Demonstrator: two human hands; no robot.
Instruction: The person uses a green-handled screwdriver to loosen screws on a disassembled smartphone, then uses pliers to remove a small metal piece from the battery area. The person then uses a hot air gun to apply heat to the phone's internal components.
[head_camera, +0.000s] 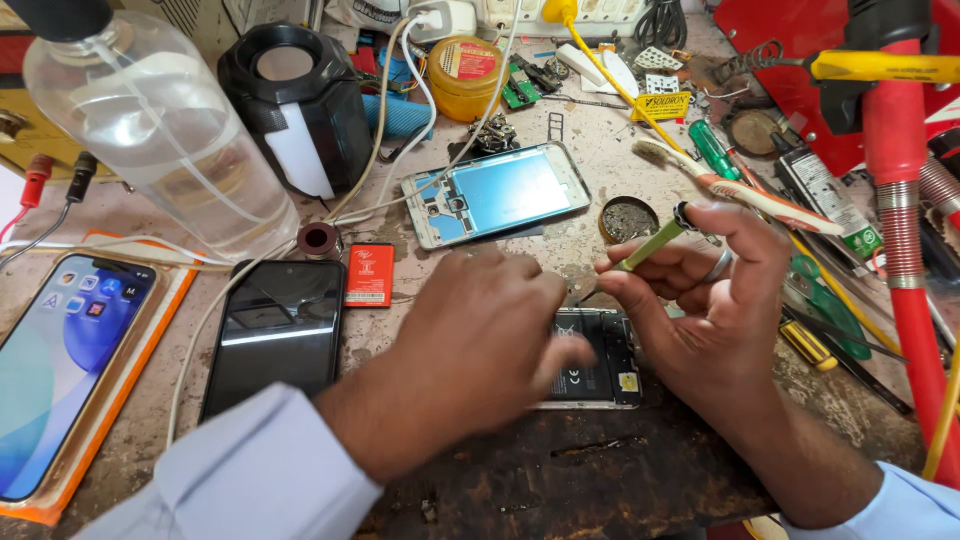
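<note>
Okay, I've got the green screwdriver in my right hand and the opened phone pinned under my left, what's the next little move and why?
Probably lower the screwdriver tip onto the opened phone. The right hand holds the tool just above it, and the left hand already pins the phone on the bench, so it looks steady enough to work on.

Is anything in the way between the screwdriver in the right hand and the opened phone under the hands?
Nothing visible. The right hand holds the green screwdriver slanting down toward the opened phone. The left hand rests on the phone's left part, beside the tool's path.
</note>
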